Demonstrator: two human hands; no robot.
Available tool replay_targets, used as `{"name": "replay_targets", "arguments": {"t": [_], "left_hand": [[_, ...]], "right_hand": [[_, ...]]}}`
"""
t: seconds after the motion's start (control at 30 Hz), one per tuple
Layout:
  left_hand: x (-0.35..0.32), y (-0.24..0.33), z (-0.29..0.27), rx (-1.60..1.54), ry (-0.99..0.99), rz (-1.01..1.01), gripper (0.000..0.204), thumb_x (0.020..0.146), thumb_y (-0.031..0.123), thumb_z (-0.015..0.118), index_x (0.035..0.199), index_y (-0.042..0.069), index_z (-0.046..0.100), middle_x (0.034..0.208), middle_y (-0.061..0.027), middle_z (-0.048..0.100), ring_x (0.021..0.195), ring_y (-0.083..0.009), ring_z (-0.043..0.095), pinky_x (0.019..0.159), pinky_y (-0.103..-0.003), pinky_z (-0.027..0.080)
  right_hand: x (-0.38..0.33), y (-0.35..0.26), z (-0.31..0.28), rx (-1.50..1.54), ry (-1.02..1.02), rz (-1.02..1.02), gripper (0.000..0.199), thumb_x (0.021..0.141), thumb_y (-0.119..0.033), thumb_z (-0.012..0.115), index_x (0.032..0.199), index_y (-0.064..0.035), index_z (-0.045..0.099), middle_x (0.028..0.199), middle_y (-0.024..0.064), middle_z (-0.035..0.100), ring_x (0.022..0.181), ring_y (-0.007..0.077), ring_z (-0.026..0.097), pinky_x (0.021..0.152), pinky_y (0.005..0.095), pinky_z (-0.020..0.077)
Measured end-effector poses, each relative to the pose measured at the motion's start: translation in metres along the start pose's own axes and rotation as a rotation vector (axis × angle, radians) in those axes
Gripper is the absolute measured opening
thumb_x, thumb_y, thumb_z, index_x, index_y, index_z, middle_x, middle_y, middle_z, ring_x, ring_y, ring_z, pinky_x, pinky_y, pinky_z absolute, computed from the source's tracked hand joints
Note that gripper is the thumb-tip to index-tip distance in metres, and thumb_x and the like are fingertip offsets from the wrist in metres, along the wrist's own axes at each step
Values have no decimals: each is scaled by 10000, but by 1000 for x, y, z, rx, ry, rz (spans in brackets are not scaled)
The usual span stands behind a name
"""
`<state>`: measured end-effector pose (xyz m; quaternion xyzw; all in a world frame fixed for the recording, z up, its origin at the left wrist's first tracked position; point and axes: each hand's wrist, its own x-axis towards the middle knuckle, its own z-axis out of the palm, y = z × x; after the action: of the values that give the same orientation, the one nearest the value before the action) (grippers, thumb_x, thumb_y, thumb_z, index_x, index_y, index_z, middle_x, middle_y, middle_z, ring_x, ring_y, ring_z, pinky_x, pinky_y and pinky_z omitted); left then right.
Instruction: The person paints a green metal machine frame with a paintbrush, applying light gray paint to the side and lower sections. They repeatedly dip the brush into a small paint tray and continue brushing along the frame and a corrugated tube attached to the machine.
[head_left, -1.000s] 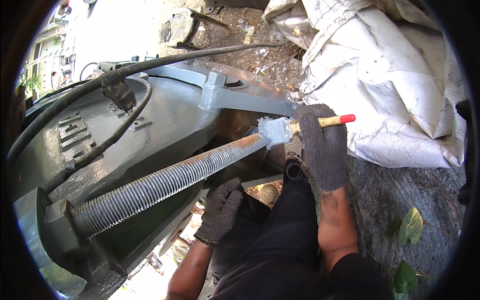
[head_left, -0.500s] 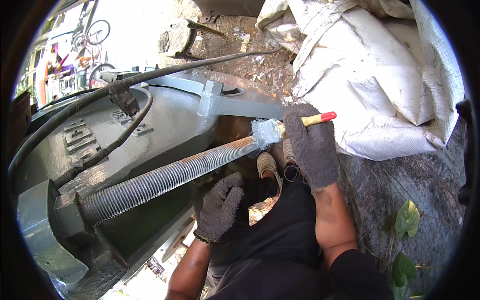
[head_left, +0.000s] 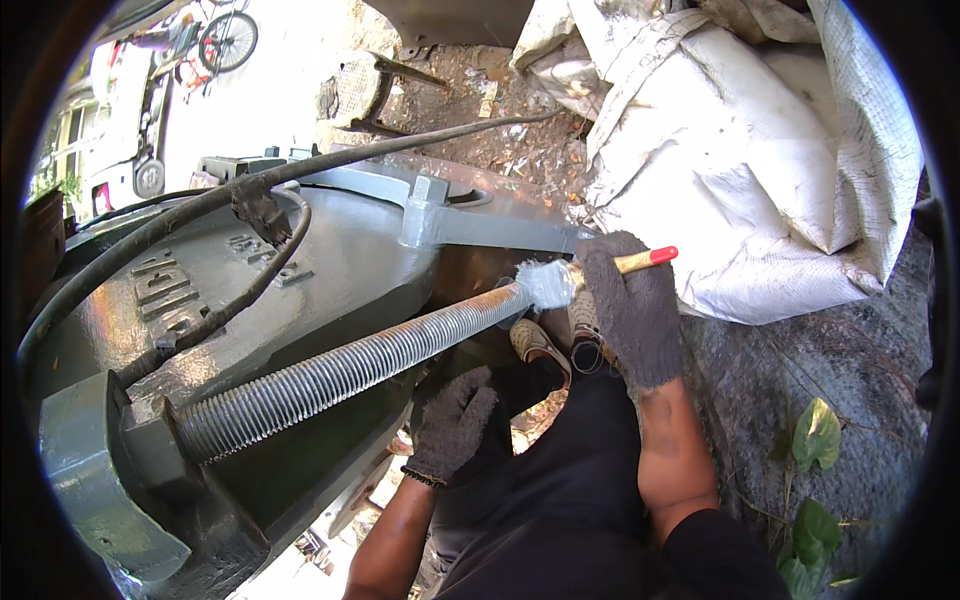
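Observation:
My right hand (head_left: 632, 310), in a dark knit glove, is closed round the handle of a paintbrush (head_left: 640, 261) with a red tip. Its bristles (head_left: 545, 285), thick with blue-grey paint, meet the far end of a long threaded rod (head_left: 330, 386). Rusty brown shows near that end; the rest of the thread looks silvery grey. Beside my thigh, my left hand (head_left: 455, 422), gloved alike, hangs apart from the rod. Its fingers are loosely bent, thumb apart, with nothing seen in them. A large hex nut (head_left: 155, 445) sits at the rod's near-left end.
A big grey-painted metal body (head_left: 350, 240) with raised lettering fills the left. Across it runs a black cable (head_left: 330, 160). A grey bar with a bolt head (head_left: 430, 195) lies behind the rod. White woven sacks (head_left: 740, 150) are piled at upper right, above rough stone (head_left: 740, 400) with leaves.
The view has shifted slightly. My right hand and the brush have moved a little right and down, bristles still at the rod's end. My left hand remains by my thigh.

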<state>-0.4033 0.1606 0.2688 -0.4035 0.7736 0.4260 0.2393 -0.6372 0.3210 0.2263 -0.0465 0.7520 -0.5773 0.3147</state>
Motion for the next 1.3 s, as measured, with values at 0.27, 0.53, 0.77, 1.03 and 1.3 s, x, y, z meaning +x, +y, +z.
{"name": "replay_targets", "arguments": {"t": [0.27, 0.53, 0.77, 1.03, 1.3], "left_hand": [[-1, -29, -3, 78, -41, -37, 461, 1012, 329, 661, 1334, -1, 658, 1309, -216, 703, 1239, -367, 664, 1062, -430, 508], [-5, -34, -5, 54, -8, -53, 474, 1015, 346, 660, 1326, -11, 664, 1303, -218, 708, 1239, -347, 669, 1064, -416, 505], [6, -46, 10, 20, -63, -57, 496, 1016, 349, 656, 1355, -13, 652, 1322, -221, 702, 1255, -338, 664, 1078, -406, 497], [9, -54, 14, 52, -139, -92, 494, 1030, 327, 627, 1383, -19, 630, 1323, -227, 691, 1257, -321, 651, 1072, -394, 486], [7, -97, 23, 190, -34, 64, 459, 969, 340, 699, 1290, 12, 677, 1251, -227, 710, 1193, -401, 656, 1031, -471, 504]], "right_hand": [[-1, 2, 7, -66, 198, -115, 211, 1022, -173, 639, 1086, 14, 713, 887, 63, 695, 805, 145, 648, 722, 324, 530], [-16, 26, 6, -493, 258, -411, 189, 906, -134, 682, 1082, -64, 687, 1016, 100, 719, 855, 248, 692, 706, 403, 546], [-33, 32, 17, -3, 181, -20, 186, 1045, -165, 634, 1099, -9, 720, 943, 62, 702, 834, 133, 660, 726, 310, 538], [-49, 28, 17, 358, 308, 145, 161, 1018, -137, 654, 1063, -10, 743, 870, 29, 719, 782, 121, 663, 691, 311, 533], [-68, 45, 18, -96, 453, -312, 188, 1033, -132, 642, 1122, 7, 733, 915, 63, 720, 786, 137, 649, 725, 314, 542]]}}
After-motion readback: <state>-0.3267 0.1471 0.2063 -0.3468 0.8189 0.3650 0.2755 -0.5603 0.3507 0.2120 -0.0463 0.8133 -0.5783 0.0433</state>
